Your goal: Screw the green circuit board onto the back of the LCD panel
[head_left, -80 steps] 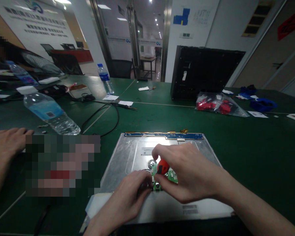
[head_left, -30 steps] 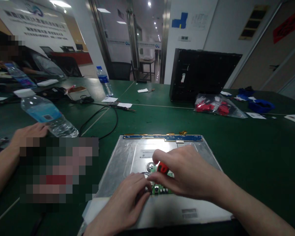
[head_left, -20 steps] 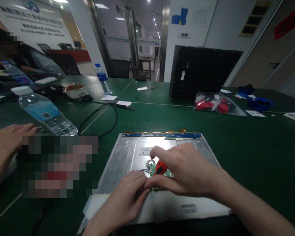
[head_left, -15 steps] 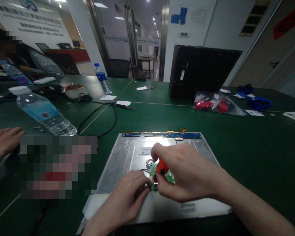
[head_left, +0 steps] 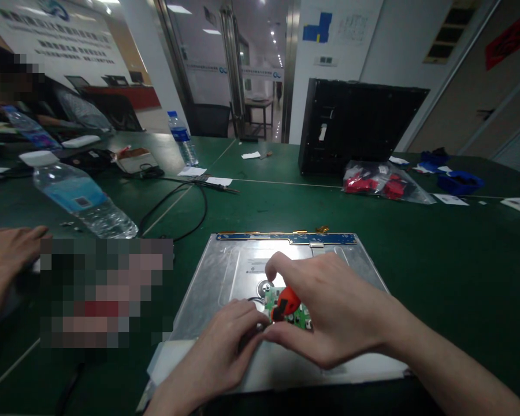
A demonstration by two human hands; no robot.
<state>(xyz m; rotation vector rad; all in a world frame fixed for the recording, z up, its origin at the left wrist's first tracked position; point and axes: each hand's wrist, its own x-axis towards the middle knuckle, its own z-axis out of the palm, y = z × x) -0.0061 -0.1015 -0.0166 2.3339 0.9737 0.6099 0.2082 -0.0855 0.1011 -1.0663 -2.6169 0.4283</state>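
In front of you on the green worktop (head_left: 450,277), your L hand (head_left: 227,341) lies over a silver panel (head_left: 212,289), fingertips by the L edge of a small green circuit board (head_left: 301,318); can't tell if that grip's pinching anything. Your R hand (head_left: 333,309) arches over the board, thumb & index tips apart, w/ a red-and-black tool (head_left: 288,300) btwn them; can't tell if the hidden fingers clamp it. Blue circuit strip (head_left: 281,238) along panel's far edge. Farther back, R: clear bag (head_left: 383,182) w/ red items, then black casing (head_left: 364,124).
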